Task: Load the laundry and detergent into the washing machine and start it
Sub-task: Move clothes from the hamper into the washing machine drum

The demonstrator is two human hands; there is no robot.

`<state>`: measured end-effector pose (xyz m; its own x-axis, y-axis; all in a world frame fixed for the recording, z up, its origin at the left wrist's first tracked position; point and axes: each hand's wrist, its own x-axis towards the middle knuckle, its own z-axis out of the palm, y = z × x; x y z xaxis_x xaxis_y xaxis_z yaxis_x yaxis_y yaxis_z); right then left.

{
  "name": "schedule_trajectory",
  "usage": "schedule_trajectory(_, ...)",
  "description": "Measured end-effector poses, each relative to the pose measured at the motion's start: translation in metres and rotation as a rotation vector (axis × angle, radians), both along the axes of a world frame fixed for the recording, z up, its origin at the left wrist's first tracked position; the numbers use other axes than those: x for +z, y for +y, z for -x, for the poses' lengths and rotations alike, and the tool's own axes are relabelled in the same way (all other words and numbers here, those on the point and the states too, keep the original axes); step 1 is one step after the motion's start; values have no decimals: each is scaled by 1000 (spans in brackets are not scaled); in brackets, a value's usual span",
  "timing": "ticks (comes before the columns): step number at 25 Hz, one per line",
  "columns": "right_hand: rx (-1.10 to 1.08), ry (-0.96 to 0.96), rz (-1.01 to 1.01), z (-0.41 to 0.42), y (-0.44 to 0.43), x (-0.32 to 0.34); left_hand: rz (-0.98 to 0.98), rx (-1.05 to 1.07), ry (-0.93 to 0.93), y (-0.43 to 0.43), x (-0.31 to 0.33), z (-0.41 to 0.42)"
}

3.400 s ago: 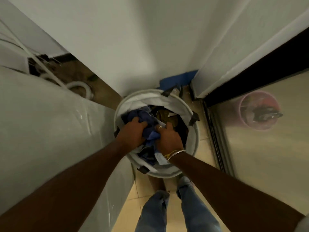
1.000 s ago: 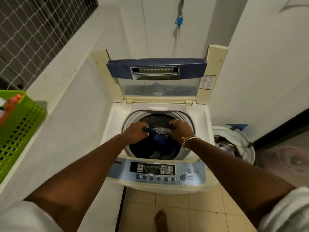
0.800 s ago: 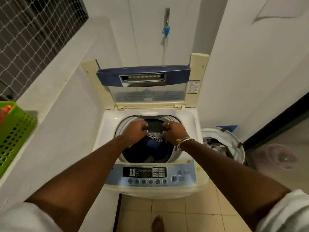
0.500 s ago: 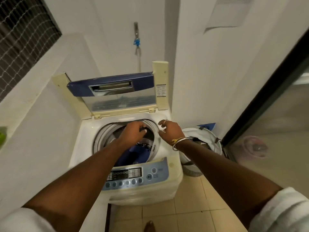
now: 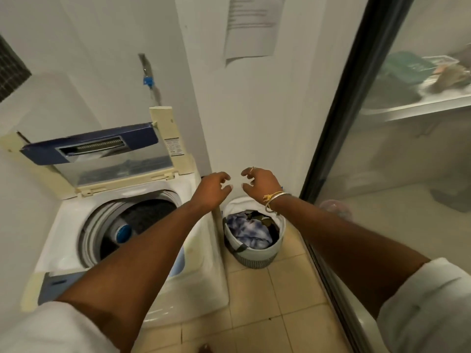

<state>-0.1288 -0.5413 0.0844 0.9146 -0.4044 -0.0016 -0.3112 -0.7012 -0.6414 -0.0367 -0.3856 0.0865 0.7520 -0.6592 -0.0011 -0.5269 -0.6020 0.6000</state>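
A white top-loading washing machine [image 5: 63, 230] stands at the left with its blue-framed lid [image 5: 91, 146] raised. Its drum [image 5: 132, 220] is open, and my left forearm hides part of it. To its right on the floor stands a round white laundry basket [image 5: 257, 256] holding blue-and-white tie-dye cloth [image 5: 247, 230] and darker clothes. My left hand [image 5: 212, 189] and my right hand [image 5: 260, 183] hover side by side above the basket's far rim, fingers curled apart, both empty. Gold bangles circle my right wrist.
A white wall with a taped paper sheet [image 5: 251, 26] rises behind the basket. A black-framed glass sliding door [image 5: 397, 161] runs along the right. A tap with a blue fitting [image 5: 147, 80] hangs on the wall behind the machine. Beige tiles [image 5: 267, 314] cover the floor.
Both hands let go of the dark blue clothes in the drum, left the machine and swung right to above the basket. My view turned right with them.
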Motion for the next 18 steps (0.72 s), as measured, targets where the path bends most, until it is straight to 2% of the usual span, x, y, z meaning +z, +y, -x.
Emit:
schedule_trajectory(4, -18, 75, -24, 6, -40, -14, -55, -30, 36, -40, -17, 4)
schedule_trajectory(8, -31, 182, -80, -17, -68, -56, -137, -52, 60, -73, -58, -29)
schedule_trajectory(15, -61, 430, -109, -80, -120, -163, -260, -61, 259, -124, -163, -109)
schedule_trajectory(18, -98, 555, -162, -105, -133, -227, -340, -127, 333, -135, -219, -135)
